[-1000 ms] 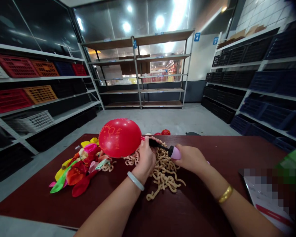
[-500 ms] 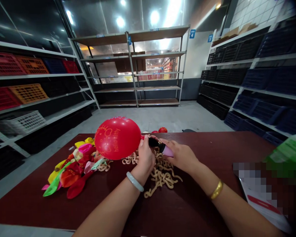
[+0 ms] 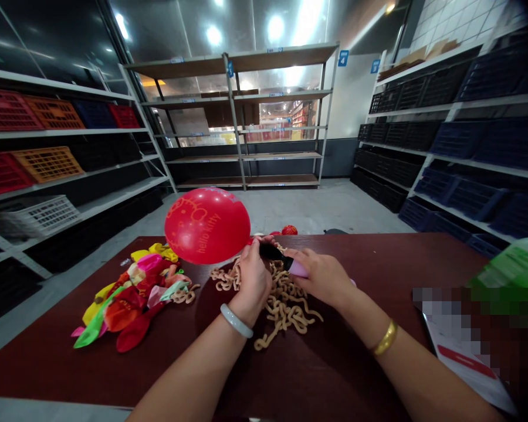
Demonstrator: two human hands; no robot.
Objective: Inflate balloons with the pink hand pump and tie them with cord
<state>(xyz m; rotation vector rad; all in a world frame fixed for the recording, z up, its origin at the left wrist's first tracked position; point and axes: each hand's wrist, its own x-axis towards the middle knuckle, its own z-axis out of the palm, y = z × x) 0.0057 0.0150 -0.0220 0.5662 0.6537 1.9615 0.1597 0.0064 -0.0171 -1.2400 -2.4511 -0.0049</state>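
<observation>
An inflated red balloon (image 3: 207,225) with yellow "hello kitty" print floats above the table, its neck toward my left hand (image 3: 254,272). The fingers of that hand are closed around the balloon's neck, where it meets the black end of a balloon pump. My right hand (image 3: 323,272) grips the lilac body of the balloon pump (image 3: 298,268). Beneath both hands lies a tangle of thin beige uninflated balloons (image 3: 290,316). To the left is a pile of flat coloured balloons (image 3: 127,308), red, yellow, green and pink.
The dark red table (image 3: 167,381) spans the foreground. At its right are a green plastic bag (image 3: 510,272) and a flat item with a red stripe (image 3: 466,360). Round red objects (image 3: 289,230) show beyond the far edge. Shelves with crates (image 3: 48,164) line both sides; a metal rack (image 3: 240,158) stands behind.
The red balloon has risen slightly and tilted, its print now slanting upward. My left hand has shifted a little left, still at the neck. My right hand stays on the pump.
</observation>
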